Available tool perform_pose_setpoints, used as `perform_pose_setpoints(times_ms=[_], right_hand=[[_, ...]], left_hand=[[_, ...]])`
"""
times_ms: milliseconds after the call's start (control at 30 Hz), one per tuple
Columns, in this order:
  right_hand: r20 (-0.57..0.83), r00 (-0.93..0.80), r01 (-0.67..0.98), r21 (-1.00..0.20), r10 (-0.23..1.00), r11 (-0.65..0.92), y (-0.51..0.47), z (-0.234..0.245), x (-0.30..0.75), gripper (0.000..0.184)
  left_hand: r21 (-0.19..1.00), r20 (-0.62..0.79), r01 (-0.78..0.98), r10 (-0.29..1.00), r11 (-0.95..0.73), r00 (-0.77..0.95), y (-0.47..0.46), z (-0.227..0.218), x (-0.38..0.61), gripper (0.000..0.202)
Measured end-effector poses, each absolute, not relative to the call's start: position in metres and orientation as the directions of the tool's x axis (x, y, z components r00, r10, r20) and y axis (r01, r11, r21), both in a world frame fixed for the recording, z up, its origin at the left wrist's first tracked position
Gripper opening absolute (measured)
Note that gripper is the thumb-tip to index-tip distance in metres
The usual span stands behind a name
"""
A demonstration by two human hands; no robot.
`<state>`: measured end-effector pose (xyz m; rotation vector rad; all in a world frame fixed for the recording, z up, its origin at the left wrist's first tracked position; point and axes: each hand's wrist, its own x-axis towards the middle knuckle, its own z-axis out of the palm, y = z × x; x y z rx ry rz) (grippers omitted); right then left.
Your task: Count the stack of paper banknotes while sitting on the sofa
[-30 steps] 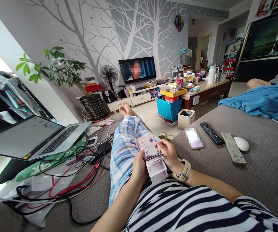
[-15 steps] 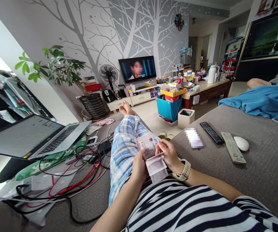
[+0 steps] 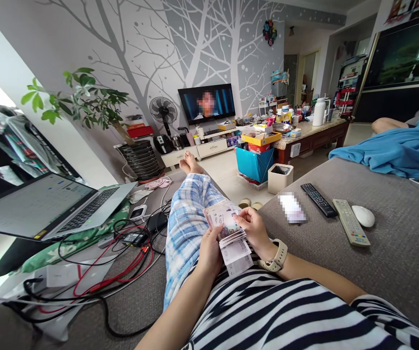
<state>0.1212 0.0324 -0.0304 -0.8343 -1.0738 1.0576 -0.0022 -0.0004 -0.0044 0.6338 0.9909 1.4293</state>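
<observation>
Banknotes (image 3: pixel 222 215): in both hands, above plaid trousers (image 3: pixel 185 231), not lying on the sofa (image 3: pixel 388 272); near its edge facing the bin (image 3: pixel 280 180).
Left hand (image 3: pixel 210 248): pinching the left side of the banknotes, thumb on top; fingers underneath hidden.
Right hand (image 3: pixel 255 229): pinching the upper right of the top note, thumb and fingertips close together.
Why held so: left grip likely steadies the pile, leaving right fingertips able to part single notes.
Banknote direction: printed face up to camera; far ends toward the feet (image 3: pixel 190 163), loose near ends toward the striped shirt (image 3: pixel 260 311), stepped.
Banknote long axis: seems to run feet to shirt, near end skewed right; bend makes it inexact.
Remotes (image 3: pixel 318 200) and mouse (image 3: pixel 363 216): right sofa part, near its far edge, probably parked within reach.
Laptop (image 3: pixel 96 209): left sofa edge, lid raised, cables (image 3: pixel 146 250) beside it.
</observation>
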Motion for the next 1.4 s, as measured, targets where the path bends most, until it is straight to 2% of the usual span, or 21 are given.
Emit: perform_pose_setpoints(times_ms=[200, 433, 1400], right_hand=[[0.335, 0.117, -0.143, -0.926, 0.935, 0.35, 0.035, -0.033, 0.124, 0.031], [0.358, 0.11, -0.101, -0.924, 0.927, 0.369, 0.034, -0.032, 0.124, 0.035], [0.371, 0.068, -0.184, -0.908, 0.926, 0.377, 0.026, -0.023, 0.124, 0.036]], left_hand=[[0.859, -0.175, -0.504, 0.975, 0.083, -0.138, 0.001, -0.003, -0.001, 0.018], [0.83, -0.173, -0.553, 0.976, 0.075, -0.128, 0.003, -0.006, 0.0, 0.019], [0.834, -0.15, -0.551, 0.977, 0.04, -0.155, 0.006, -0.007, -0.001, 0.023]])
